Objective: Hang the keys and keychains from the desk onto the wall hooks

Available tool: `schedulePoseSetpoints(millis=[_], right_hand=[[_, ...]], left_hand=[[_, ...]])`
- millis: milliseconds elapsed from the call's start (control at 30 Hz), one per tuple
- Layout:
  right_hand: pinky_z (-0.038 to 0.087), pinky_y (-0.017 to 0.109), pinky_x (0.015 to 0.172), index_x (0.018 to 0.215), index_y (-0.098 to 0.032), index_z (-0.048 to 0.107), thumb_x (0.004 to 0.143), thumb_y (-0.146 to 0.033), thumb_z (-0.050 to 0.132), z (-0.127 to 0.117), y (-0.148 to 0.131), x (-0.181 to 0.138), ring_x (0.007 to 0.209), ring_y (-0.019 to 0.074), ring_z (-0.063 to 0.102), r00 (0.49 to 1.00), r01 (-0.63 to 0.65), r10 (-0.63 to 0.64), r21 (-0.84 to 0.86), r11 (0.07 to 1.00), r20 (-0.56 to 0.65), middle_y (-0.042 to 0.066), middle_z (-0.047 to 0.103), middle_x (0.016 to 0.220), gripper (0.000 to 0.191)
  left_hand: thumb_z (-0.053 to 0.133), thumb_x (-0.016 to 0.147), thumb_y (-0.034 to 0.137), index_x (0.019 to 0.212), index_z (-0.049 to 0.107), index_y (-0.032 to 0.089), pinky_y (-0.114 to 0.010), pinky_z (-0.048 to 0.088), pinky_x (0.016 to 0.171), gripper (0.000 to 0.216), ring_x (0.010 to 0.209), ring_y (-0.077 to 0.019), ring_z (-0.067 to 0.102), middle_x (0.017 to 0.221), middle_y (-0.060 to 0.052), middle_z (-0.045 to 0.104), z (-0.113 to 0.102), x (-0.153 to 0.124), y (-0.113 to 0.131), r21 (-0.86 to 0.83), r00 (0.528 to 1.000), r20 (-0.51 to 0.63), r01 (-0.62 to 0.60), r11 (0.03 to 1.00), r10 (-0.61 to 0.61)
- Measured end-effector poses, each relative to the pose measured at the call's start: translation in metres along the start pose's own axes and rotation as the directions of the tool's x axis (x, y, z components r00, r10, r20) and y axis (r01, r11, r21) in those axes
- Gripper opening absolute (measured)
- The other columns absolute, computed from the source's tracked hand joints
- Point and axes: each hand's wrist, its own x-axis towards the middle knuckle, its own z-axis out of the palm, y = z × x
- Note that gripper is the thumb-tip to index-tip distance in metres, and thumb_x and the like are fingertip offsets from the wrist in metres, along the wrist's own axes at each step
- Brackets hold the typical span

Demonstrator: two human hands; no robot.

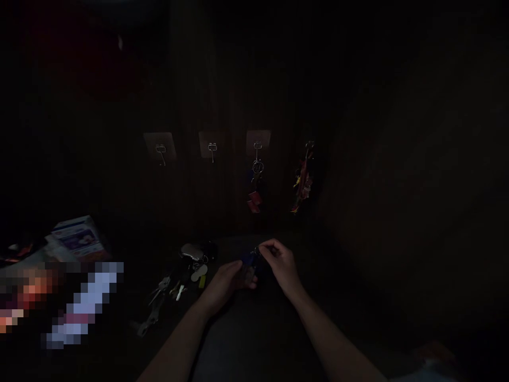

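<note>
The scene is very dark. My left hand [230,281] and my right hand [280,262] meet over a dark surface, both closed around a small bunch of keys with a blue tag [250,261]. My right fingers pinch its metal ring. Left of my hands lies a pile of loose keys and tags [186,273]. On the wall ahead are several adhesive hooks: two bare ones [160,151] [212,148], one with a key bunch and red tag [255,183], and one with a colourful bunch [303,178].
A small printed box [79,236] and papers lie at the far left on the surface. The dark wall stands close behind the hooks. The right side is too dark to make out.
</note>
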Motion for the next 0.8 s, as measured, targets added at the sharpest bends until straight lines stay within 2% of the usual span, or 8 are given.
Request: schedulePoseSetpoints(millis=[233, 367, 467, 800], right_hand=[[0.043, 0.027, 0.062, 0.071, -0.021, 0.061, 0.075, -0.041, 0.06, -0.007, -0.02, 0.005, 0.066, 0.0169, 0.056, 0.995, 0.095, -0.092, -0.066, 0.993, 0.035, 0.001, 0.062, 0.067, 0.02], [0.044, 0.027, 0.063, 0.072, -0.021, 0.062, 0.076, -0.04, 0.059, -0.014, -0.04, 0.02, 0.067, 0.0173, 0.057, 0.985, 0.169, -0.165, -0.117, 0.979, 0.044, 0.001, 0.064, 0.07, 0.02], [0.043, 0.026, 0.063, 0.073, -0.02, 0.062, 0.075, -0.039, 0.059, -0.019, -0.055, 0.037, 0.067, 0.0167, 0.057, 0.973, 0.23, -0.232, -0.147, 0.962, 0.003, 0.001, 0.064, 0.07, 0.019], [0.045, 0.027, 0.064, 0.074, -0.018, 0.063, 0.075, -0.031, 0.061, -0.02, -0.108, 0.098, 0.067, 0.015, 0.057, 0.863, 0.465, -0.489, -0.177, 0.867, -0.129, 0.0, 0.064, 0.07, 0.013]], left_hand=[[0.057, 0.08, 0.047, 0.081, 0.063, 0.011, -0.025, 0.038, 0.059, 0.036, 0.054, -0.0114, 0.054, 0.061, -0.003, 0.061, -0.006, 0.004, -0.002, 0.013, 1.0, -0.01, -0.011, 1.0, 0.012], [0.055, 0.081, 0.047, 0.082, 0.064, 0.012, -0.024, 0.037, 0.059, 0.037, 0.055, -0.0107, 0.053, 0.061, -0.002, 0.06, -0.008, 0.006, -0.006, 0.031, 0.999, -0.006, -0.031, 0.999, 0.031], [0.056, 0.079, 0.05, 0.082, 0.063, 0.013, -0.025, 0.037, 0.06, 0.038, 0.056, -0.0115, 0.053, 0.062, -0.002, 0.06, -0.009, 0.007, -0.008, 0.034, 1.0, -0.008, -0.03, 0.999, 0.03], [0.064, 0.075, 0.045, 0.084, 0.063, 0.012, -0.025, 0.037, 0.061, 0.035, 0.059, -0.0105, 0.054, 0.065, -0.003, 0.061, -0.005, 0.006, -0.005, 0.004, 1.0, -0.01, -0.021, 1.0, 0.021]])
